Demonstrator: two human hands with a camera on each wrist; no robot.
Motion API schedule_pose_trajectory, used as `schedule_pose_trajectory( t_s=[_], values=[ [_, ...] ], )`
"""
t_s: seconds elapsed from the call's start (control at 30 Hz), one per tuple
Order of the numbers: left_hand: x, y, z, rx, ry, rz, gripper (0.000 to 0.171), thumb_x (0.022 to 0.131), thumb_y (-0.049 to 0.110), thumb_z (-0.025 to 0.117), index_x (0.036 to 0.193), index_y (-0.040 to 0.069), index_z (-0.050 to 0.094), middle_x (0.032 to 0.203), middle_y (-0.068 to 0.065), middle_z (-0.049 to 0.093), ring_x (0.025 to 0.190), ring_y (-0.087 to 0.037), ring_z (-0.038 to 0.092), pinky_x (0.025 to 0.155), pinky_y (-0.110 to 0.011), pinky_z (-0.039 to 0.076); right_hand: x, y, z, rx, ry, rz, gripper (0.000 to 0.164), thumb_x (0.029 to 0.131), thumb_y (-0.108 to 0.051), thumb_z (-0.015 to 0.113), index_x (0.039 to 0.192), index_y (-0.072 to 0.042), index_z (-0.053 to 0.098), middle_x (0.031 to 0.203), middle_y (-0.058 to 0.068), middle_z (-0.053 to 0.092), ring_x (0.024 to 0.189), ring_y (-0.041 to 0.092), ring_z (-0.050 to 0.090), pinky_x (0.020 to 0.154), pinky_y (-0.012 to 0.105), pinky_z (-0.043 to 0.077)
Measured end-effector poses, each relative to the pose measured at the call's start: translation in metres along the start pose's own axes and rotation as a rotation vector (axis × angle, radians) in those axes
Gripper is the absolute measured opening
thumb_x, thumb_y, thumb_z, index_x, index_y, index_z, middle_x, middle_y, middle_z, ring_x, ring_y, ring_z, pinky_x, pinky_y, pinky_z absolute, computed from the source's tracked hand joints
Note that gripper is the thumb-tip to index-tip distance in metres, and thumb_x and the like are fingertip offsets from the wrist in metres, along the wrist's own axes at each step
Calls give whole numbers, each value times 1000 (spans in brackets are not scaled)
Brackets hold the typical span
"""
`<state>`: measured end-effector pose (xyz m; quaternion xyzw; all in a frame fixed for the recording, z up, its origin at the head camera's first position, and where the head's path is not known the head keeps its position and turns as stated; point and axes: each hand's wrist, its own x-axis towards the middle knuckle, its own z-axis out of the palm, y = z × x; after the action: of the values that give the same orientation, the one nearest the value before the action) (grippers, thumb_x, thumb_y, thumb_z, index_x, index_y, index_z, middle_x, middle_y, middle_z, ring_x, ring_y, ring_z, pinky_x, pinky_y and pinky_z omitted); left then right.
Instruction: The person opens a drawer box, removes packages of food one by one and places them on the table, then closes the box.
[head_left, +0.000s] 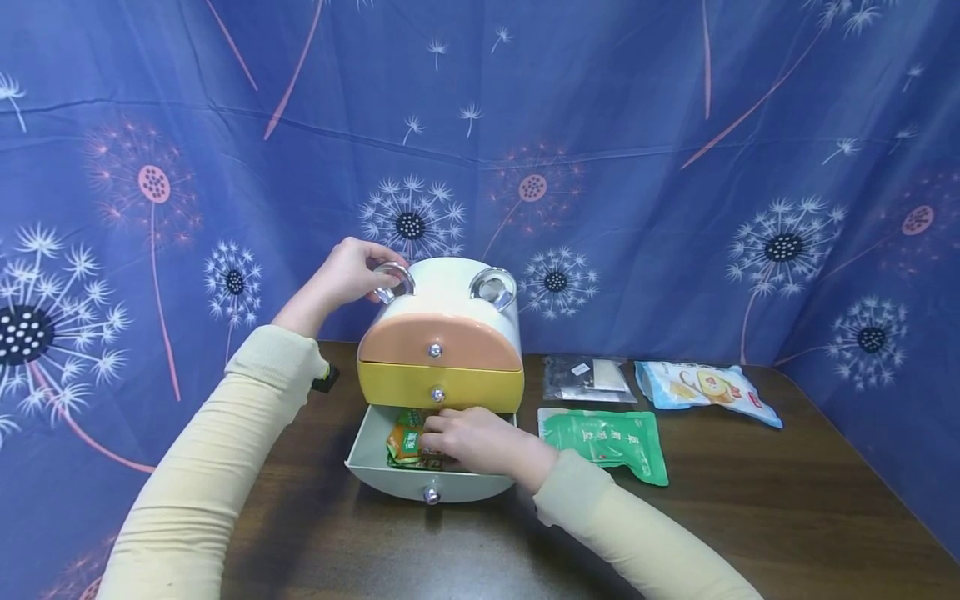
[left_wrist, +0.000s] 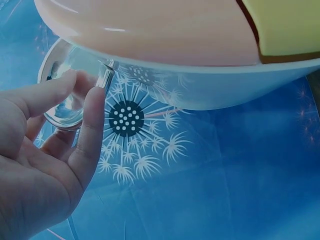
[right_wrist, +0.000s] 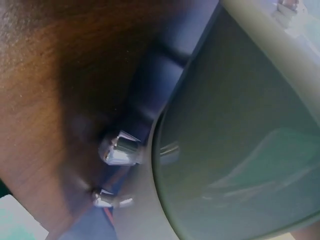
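Note:
A small cabinet with a white body [head_left: 450, 283] has an orange drawer [head_left: 405, 340], a yellow drawer [head_left: 480, 387] and a pulled-out grey-green drawer [head_left: 386, 483] at the bottom. My left hand [head_left: 352, 271] grips the silver ring [head_left: 406, 277] at its top left; the left wrist view shows thumb and fingers around this ring [left_wrist: 75, 117]. My right hand [head_left: 476, 440] reaches into the bottom drawer, over orange and green packets [head_left: 405, 442]. Its fingertips are partly hidden among them, so I cannot tell whether they pinch one. The right wrist view shows the glossy green drawer surface [right_wrist: 225, 150], without the hand's fingers.
Right of the cabinet on the brown table [head_left: 750, 500] lie a green packet [head_left: 607, 442], a clear and dark plastic packet [head_left: 585, 379] and a light blue snack bag [head_left: 705, 392]. A second silver ring [head_left: 495, 287] tops the cabinet. A small black object [head_left: 326, 380] sits left.

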<state>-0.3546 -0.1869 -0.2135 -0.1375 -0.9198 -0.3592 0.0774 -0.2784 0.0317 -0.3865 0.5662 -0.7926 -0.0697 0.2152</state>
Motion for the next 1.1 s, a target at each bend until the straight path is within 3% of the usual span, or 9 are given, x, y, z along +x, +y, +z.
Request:
schedule_pose_trajectory(
  t_s=[0.2,0.43,0.6,0.83,1.1],
  values=[
    [-2,-2,3,-4,9,-7,24,87,9,66,111,13,69,99,-10,69,68,-28,67,56,-30,56,1,-2,6,-25,-10,-9,20,88,-16,65,105,-27,66,101,-13,62,92,6,57,72,19,51],
    [-3,-3,6,-7,10,-15,23,87,8,66,110,12,69,100,-11,69,69,-25,67,56,-30,56,1,-4,11,-37,-64,12,21,90,-17,63,109,-25,63,102,-12,62,93,6,58,75,20,52],
    [-2,-3,6,-1,16,-11,24,87,8,66,111,11,69,101,-10,69,69,-22,66,56,-30,56,2,-4,13,-63,-59,19,19,90,-20,65,108,-24,63,96,-11,61,88,6,57,73,20,52],
    [-2,-1,4,2,10,-17,24,88,9,65,112,12,69,103,-10,68,71,-30,67,56,-30,56,4,-4,13,-115,-61,1,19,91,-20,63,109,-25,63,98,-12,63,88,5,57,75,18,51],
    [0,0,2,19,13,-8,23,88,11,66,111,14,69,103,-9,68,59,-21,65,55,-30,55,7,-4,13,-139,-65,-10,18,93,-17,58,109,-24,63,101,-12,64,89,6,59,76,19,51]
  ],
)
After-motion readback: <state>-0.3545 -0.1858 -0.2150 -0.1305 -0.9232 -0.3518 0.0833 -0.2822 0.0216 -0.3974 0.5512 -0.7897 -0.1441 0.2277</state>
